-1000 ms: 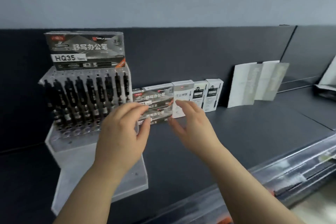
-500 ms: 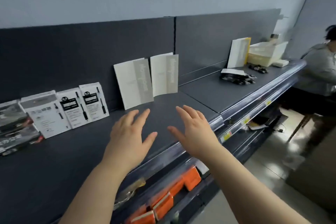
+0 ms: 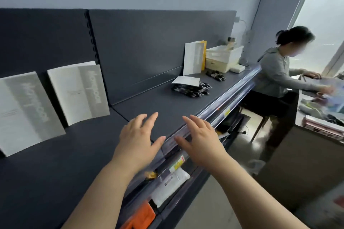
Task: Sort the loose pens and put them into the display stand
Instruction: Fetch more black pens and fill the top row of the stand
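Two heaps of loose pens lie flat on the dark shelf [image 3: 158, 102], far along it to the right. The larger heap of pens [image 3: 195, 91] is nearer: black barrels packed roughly side by side, their ends pointing right toward the shelf's front edge, with a white card [image 3: 186, 81] resting on top of their far-left part. The smaller heap of pens [image 3: 216, 76], also black, lies farther right, apart from the first. Single pens are too blurred to count.

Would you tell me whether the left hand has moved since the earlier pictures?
Yes. The left hand has moved right along the shelf: it was in front of the leaning booklets, now it is past them, toward the loose pens.
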